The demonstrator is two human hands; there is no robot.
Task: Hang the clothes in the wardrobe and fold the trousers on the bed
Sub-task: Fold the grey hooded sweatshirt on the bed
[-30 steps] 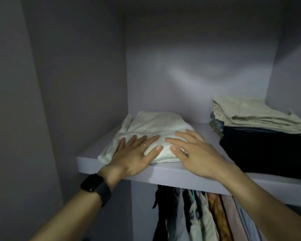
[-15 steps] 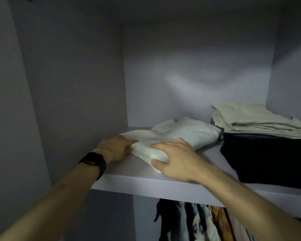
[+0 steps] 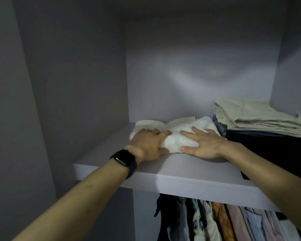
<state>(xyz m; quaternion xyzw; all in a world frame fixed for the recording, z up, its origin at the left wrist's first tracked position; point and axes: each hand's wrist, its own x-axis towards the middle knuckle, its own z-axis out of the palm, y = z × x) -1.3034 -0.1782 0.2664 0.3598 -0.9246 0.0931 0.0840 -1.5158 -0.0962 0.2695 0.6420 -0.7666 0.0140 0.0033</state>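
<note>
A folded white garment (image 3: pixel 176 131) lies on the upper wardrobe shelf (image 3: pixel 189 178), close to the back wall. My left hand (image 3: pixel 149 144), with a black watch at the wrist, lies on its left part, fingers stretched over the cloth. My right hand (image 3: pixel 202 144) presses flat on its right part, fingers straight and pointing left. The front edge of the garment bulges between both hands.
To the right on the same shelf stands a stack of folded clothes: beige (image 3: pixel 261 117) on top, blue denim (image 3: pixel 219 126) under it, black (image 3: pixel 274 150) below. Hanging clothes (image 3: pixel 215 221) fill the space beneath the shelf. A grey side wall (image 3: pixel 73 84) closes the left.
Both hands pushed the white garment deeper onto the shelf and towards the stack on the right. The hands went from gripping its front edge to lying flat on it.
</note>
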